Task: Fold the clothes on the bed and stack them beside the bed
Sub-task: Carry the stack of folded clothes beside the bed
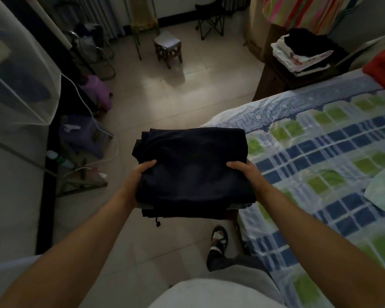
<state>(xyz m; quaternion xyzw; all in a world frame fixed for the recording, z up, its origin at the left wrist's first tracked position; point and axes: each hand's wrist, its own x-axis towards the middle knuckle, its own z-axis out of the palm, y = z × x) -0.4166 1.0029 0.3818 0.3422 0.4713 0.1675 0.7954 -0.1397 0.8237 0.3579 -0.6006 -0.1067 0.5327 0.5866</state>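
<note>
Room: dim bedroom, pale tiled floor [165, 96] open ahead.
Bed: checked blue-green sheet [320, 152], its edge at right.
Bundle: folded dark navy garment [191, 170], held over the floor beside that edge.
Left hand [140, 174]: thumb on top, gripping the left side.
Right hand [245, 172]: thumb on top, gripping the right side.
Stack: folded black-and-white clothes [302, 54] on a dark wooden bedside cabinet [273, 85].

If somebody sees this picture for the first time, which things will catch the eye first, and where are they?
First comes the dark folded garment in the middle, held above the floor by the left hand and the right hand, one at each side. Next is the bed on the right with its blue and green checked sheet. Behind it, a stack of folded clothes lies on a dark bedside cabinet.
</note>
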